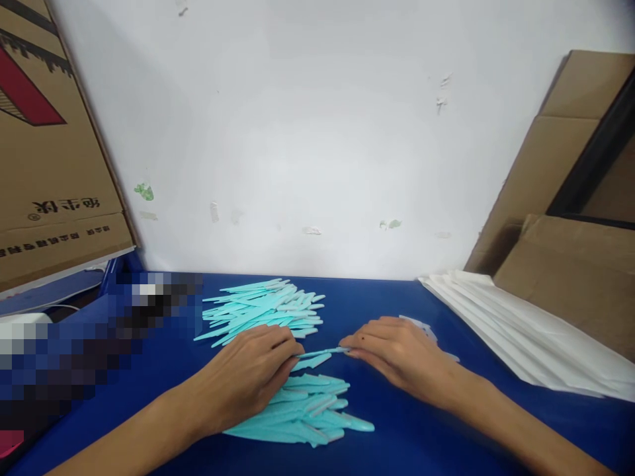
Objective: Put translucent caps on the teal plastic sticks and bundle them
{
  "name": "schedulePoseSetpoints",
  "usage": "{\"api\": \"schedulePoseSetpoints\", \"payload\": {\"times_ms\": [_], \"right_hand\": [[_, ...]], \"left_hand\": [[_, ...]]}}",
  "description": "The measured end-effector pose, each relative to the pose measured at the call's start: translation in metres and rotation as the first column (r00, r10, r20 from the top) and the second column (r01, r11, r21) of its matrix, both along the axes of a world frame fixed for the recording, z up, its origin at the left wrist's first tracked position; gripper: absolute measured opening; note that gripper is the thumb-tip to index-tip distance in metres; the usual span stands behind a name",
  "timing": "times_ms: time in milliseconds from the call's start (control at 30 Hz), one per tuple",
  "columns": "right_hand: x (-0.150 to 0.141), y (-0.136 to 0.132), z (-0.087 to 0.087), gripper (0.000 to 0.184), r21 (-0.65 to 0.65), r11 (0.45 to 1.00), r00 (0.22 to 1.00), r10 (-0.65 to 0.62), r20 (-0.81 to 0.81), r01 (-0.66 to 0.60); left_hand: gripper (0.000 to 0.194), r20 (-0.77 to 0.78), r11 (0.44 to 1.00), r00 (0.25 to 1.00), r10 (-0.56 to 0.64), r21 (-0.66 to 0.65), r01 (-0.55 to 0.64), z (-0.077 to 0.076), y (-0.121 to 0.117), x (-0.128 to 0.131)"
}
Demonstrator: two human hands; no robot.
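Note:
A slim turquoise eyebrow razor [320,352] stretches between my two hands just above the blue tabletop. My left hand [258,363] pinches one end, and the fingertips of my right hand [397,350] close on the other, paler end. Beyond my left hand lies a loose pile of turquoise razors [262,305], pointing mostly left and right. A second pile of razors [312,406] sits nearer to me, partly covered by my left hand and wrist. Small translucent pieces, perhaps blade caps [419,324], show behind my right hand, which hides some of them.
White flat sheets or bags [516,337] lie stacked at the right of the blue table [377,297]. Cardboard [565,284] stands behind them. A printed cardboard box [54,158] is at the left, above a pixelated area. A white wall [317,132] closes the back.

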State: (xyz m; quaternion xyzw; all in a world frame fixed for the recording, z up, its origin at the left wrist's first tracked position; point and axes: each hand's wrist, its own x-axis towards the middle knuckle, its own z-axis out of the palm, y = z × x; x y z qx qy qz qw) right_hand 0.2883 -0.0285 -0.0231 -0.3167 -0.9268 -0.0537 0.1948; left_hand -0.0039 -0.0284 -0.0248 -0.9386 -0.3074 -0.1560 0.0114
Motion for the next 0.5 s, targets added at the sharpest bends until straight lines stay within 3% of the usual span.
{"api": "schedulePoseSetpoints", "payload": {"times_ms": [267,500], "right_hand": [[-0.013,-0.008,-0.011,0.023,0.086,0.990,0.981,0.122,-0.149,-0.110],[0.002,0.002,0.006,0.030,0.101,0.983,0.976,-0.134,-0.170,0.152]], "left_hand": [[0.018,0.142,0.977,0.979,-0.146,0.177,0.120,-0.005,-0.005,0.008],[0.020,0.131,0.943,0.991,0.035,0.324,-0.076,0.001,0.012,-0.005]]}}
